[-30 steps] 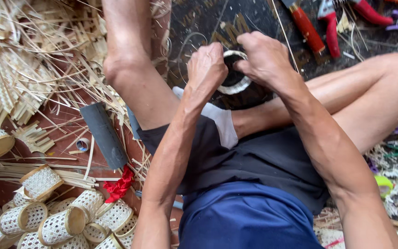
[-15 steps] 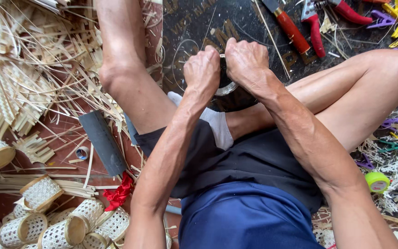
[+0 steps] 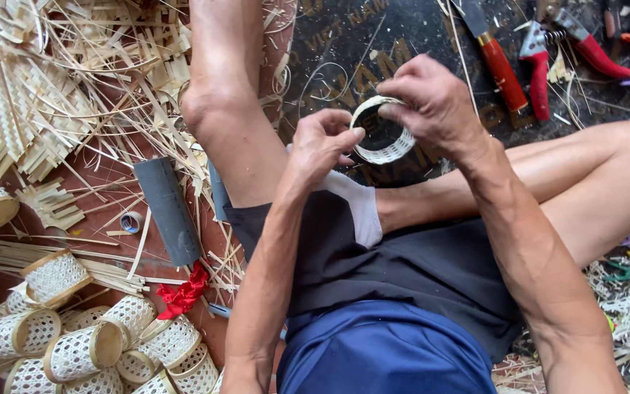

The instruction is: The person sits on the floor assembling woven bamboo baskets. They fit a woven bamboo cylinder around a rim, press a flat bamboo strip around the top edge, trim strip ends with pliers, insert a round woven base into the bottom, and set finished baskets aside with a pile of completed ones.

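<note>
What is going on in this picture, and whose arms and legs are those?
The camera sits on a person's head and looks down, so you see that person's own arms and legs as they sit on the floor. The left hand and right hand together hold a small woven ring with little holes, pinched between the fingers. At the lower left lie finished woven rings. Loose pale strips are scattered at the upper left. A dark flat bar and a red ribbon lie beside the leg. Red-handled tools rest at the top.
</note>
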Tool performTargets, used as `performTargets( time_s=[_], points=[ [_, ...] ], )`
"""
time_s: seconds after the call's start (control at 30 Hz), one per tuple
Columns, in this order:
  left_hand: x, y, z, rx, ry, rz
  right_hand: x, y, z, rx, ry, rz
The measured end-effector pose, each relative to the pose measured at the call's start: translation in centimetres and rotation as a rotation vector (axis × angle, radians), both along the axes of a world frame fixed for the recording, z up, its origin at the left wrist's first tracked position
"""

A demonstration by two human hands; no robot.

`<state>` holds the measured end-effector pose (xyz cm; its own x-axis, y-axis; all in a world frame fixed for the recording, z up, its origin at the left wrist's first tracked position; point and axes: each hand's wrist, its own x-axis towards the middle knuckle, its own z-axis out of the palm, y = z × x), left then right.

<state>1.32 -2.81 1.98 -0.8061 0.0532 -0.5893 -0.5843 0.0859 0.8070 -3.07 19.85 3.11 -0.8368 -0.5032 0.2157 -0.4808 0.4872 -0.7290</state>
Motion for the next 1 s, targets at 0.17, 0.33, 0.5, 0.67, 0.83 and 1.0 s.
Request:
performTargets(
  time_s=[0.17,0.33,0.5,0.67,0.83,1.0],
  points=[
    [1.1,0.3,-2.1,0.155,0.025,0.125,0.1,-1.5,-0.9,0.206,0.244,0.031],
    [2.8,0.4,-2.5,0.195,0.077,0.19,2.1,0.9,-0.1,-0.068,-0.203,-0.204],
    [4.5,1.0,-2.8,0.392,0.004,0.229,4.9,2.8,-1.0,-0.501,-0.924,-0.457],
    [4.4,1.2,-2.8,0.386,0.024,0.232,6.0,3.1,-2.1,-0.546,-0.917,-0.497],
    [2.8,0.9,-0.7,0.037,0.202,0.117,4.7,3.0,-0.3,-0.343,-0.658,-0.457],
    [0.1,3.3,-0.2,-0.679,0.799,-0.195,2.5,0.3,0.1,0.003,-0.197,-0.211]
  ],
)
